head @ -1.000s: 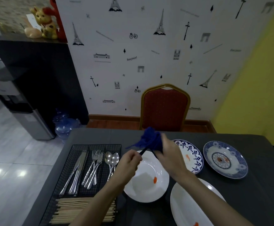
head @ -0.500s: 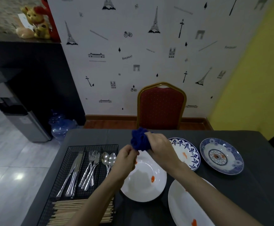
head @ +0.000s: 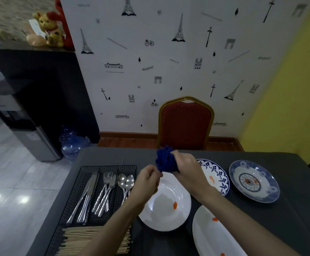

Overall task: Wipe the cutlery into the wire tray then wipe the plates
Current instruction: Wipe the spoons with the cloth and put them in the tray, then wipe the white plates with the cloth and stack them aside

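Note:
My right hand (head: 186,168) grips a bunched dark blue cloth (head: 164,159) above the far rim of a white plate (head: 169,209) that carries an orange smear. My left hand (head: 147,180) is curled just left of the cloth and pinches its lower edge. The black wire tray (head: 87,168) on the left holds knives (head: 85,198), forks (head: 105,191), spoons (head: 126,182) and, at its near end, several wooden chopsticks (head: 80,239). A second white plate (head: 215,239) with orange spots lies near right. Two blue patterned plates (head: 218,177) (head: 254,182) sit farther right.
All of this lies on a dark grey table (head: 294,209). A red chair (head: 185,122) stands at the far side against the papered wall. A water dispenser (head: 26,130) and a blue bottle (head: 71,143) are on the floor to the left.
The cloth hung loose and spread a second ago; it is now bunched tight in my right hand. My left hand has come closer to it. The view tilted slightly.

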Tool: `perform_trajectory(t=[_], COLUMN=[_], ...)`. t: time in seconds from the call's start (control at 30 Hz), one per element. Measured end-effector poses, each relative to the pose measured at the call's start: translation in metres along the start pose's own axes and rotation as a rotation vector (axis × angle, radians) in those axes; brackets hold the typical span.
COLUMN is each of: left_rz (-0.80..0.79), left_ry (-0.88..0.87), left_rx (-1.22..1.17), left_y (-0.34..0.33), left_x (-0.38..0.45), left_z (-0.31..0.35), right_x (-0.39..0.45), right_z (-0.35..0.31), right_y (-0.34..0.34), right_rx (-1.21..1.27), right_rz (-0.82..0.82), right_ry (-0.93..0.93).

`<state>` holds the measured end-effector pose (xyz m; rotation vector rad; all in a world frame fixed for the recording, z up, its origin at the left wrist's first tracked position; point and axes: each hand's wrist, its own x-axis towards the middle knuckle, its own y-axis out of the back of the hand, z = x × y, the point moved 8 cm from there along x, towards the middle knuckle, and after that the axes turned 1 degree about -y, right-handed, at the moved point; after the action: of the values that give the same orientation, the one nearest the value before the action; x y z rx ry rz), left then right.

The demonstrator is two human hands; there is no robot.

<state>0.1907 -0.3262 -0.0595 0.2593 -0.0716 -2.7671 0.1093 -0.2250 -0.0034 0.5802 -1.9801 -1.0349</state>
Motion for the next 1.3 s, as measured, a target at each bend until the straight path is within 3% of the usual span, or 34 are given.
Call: perform_trajectory(t=[0.1, 0.23, 0.33, 0.47, 0.57, 0.67, 0.83, 0.9, 0.97, 1.03, 1.1, 1.2, 1.23, 1.3], left_rz=[-0.013, -0.003, 0.116, 0.326, 0.301, 0.245, 0.107, 0.147, 0.178, 0.184, -0.011, -0.429, -0.543, -0.641], left_ry=[0.005, -0.005, -0.013, -0.012, 0.064, 0.060, 0.070, 0.091, 0.072, -0.060, -0.105, -0.016, 0.036, 0.032], left_rx=[-0.002, 0.021, 0.002, 0.406, 0.802, 1.011, 1.172, 1.225, 1.190, 1.020, 0.842, 0.721, 0.681, 0.653], left_y=[0.002, 0.012, 0.034, 0.076, 0.091, 0.087, 0.076, 0.076, 0.066, 0.039, -0.010, -0.090, -0.110, -0.135], left_x=[0.000, -0.011, -0.012, -0.008, -0.008, -0.007, 0.009, 0.007, 0.004, 0.000, -0.012, -0.044, -0.052, -0.055], left_z=[0.001, -0.009, -0.027, -0.073, -0.120, -0.138, -0.163, -0.164, -0.154, -0.135, -0.128, -0.148, -0.158, -0.160], right_x=[-0.001, -0.002, -0.019, -0.051, -0.085, -0.122, -0.181, -0.205, -0.227, -0.246, -0.264, -0.278, -0.278, -0.282], right_z=[0.002, 0.059, 0.086, 0.106, 0.114, 0.119, 0.134, 0.142, 0.150, 0.157, 0.160, 0.160, 0.160, 0.160], right_y=[-0.002, 0.003, 0.001, -0.011, -0.019, -0.024, -0.018, -0.011, -0.002, 0.008, 0.016, 0.026, 0.026, 0.012], right_rx=[0.004, 0.055, 0.115, 0.201, 0.240, 0.258, 0.307, 0.325, 0.321, 0.278, 0.202, 0.036, -0.061, -0.229], right_rz=[-0.051, -0.029, -0.017, -0.028, -0.032, -0.028, 0.023, 0.065, 0.102, 0.115, 0.114, 0.095, 0.029, -0.257], right_ry=[0.012, -0.345, -0.479, -0.621, -0.721, -0.784, -0.921, -0.975, -1.013, -1.037, -1.044, -0.963, -0.893, -0.730])
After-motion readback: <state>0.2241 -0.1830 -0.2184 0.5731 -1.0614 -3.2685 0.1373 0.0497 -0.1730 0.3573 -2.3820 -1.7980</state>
